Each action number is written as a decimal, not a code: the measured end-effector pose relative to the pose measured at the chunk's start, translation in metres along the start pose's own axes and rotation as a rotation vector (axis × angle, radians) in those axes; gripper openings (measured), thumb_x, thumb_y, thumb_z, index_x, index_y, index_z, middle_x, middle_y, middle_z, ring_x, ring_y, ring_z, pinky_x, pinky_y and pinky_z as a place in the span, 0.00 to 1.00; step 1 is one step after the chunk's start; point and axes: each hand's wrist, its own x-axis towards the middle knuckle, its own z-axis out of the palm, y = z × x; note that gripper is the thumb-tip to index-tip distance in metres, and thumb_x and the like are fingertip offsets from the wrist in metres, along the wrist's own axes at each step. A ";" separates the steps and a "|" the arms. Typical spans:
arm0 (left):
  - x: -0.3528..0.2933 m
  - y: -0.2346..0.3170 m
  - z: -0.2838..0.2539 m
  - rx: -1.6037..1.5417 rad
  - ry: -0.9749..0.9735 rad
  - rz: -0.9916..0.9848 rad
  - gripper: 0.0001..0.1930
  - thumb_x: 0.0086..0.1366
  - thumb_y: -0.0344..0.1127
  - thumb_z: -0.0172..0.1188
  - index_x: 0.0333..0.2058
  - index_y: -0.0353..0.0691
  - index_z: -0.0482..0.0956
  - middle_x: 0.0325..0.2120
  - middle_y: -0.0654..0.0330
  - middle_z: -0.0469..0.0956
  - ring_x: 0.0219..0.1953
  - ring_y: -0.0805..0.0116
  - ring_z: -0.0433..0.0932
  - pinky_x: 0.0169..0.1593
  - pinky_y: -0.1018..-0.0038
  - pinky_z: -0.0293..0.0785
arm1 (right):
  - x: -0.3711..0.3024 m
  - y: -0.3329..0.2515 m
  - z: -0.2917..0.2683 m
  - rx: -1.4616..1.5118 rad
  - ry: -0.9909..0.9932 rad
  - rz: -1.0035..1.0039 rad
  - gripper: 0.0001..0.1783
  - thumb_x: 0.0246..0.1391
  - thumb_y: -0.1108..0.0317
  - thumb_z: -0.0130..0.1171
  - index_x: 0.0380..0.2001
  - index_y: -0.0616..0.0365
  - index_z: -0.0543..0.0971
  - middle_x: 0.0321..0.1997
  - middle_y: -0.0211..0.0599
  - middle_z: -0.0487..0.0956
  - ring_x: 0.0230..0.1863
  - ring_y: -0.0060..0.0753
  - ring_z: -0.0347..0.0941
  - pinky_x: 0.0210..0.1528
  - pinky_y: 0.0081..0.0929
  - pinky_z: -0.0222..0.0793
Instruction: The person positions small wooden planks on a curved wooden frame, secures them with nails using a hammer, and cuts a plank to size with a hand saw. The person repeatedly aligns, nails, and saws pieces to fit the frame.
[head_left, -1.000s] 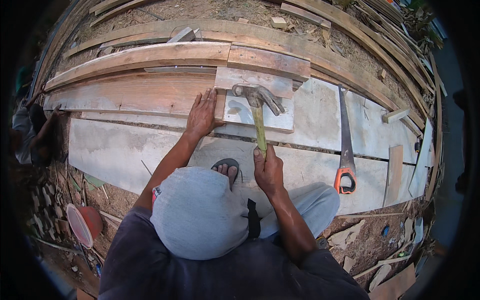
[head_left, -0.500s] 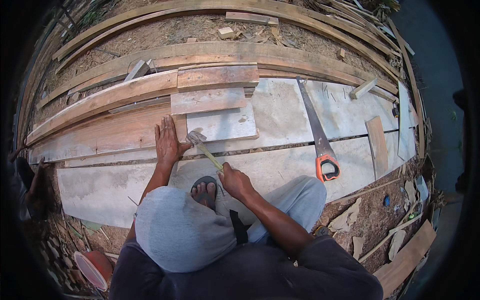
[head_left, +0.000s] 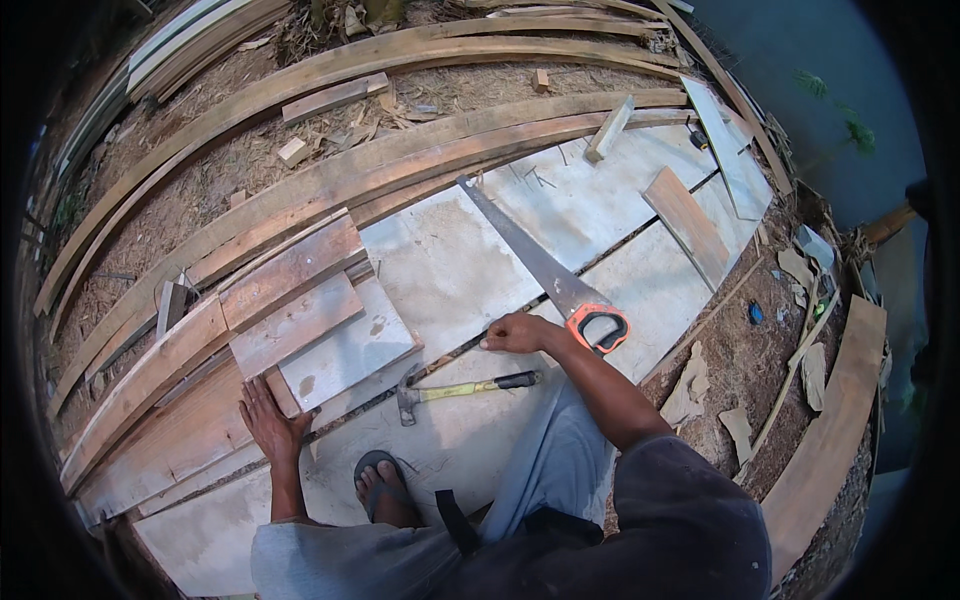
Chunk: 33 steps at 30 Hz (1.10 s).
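My left hand (head_left: 272, 418) lies flat with its fingers spread, on the end of a brown plank (head_left: 200, 420) and against a small pale board (head_left: 345, 345). A short wooden piece (head_left: 296, 325) rests on that board, beside a thicker wooden block (head_left: 292, 268). My right hand (head_left: 520, 333) is closed, low over the white boards; whatever is inside its curled fingers is hidden. Just below it a claw hammer (head_left: 455, 391), with a yellow and black handle, lies loose. Right of that hand is a handsaw (head_left: 540, 258) with an orange and black handle.
Long beams (head_left: 420, 135) run along the far side. Loose nails (head_left: 540, 177) and a wood offcut (head_left: 610, 128) lie on the far white boards. A brown board piece (head_left: 688, 222) is beyond the saw. My sandalled foot (head_left: 385, 488) stands on the boards. Water (head_left: 790, 60) borders the far right.
My right hand has let go of the hammer, which now lies on the boards, and has moved toward the saw. My left hand stays on the plank. The view has turned right.
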 end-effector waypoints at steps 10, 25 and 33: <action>-0.003 -0.008 0.003 0.131 -0.023 0.092 0.62 0.40 0.54 0.81 0.70 0.32 0.60 0.69 0.37 0.60 0.74 0.41 0.54 0.77 0.48 0.43 | 0.118 0.195 -0.197 -0.287 1.095 0.548 0.23 0.64 0.62 0.55 0.61 0.51 0.76 0.53 0.55 0.78 0.54 0.58 0.78 0.57 0.50 0.75; -0.022 0.105 -0.031 -0.483 -0.099 0.674 0.31 0.56 0.35 0.71 0.60 0.44 0.77 0.56 0.55 0.78 0.58 0.55 0.77 0.62 0.57 0.71 | -0.001 -0.082 -0.024 0.297 0.183 -0.167 0.08 0.63 0.71 0.62 0.42 0.62 0.75 0.31 0.45 0.80 0.32 0.40 0.78 0.39 0.34 0.72; -0.055 0.140 -0.015 -0.574 -0.576 0.677 0.08 0.67 0.38 0.60 0.37 0.40 0.76 0.26 0.51 0.81 0.32 0.45 0.80 0.46 0.57 0.75 | -0.040 -0.122 0.094 0.252 0.085 -0.231 0.14 0.58 0.70 0.65 0.44 0.59 0.72 0.39 0.47 0.79 0.40 0.54 0.79 0.41 0.44 0.73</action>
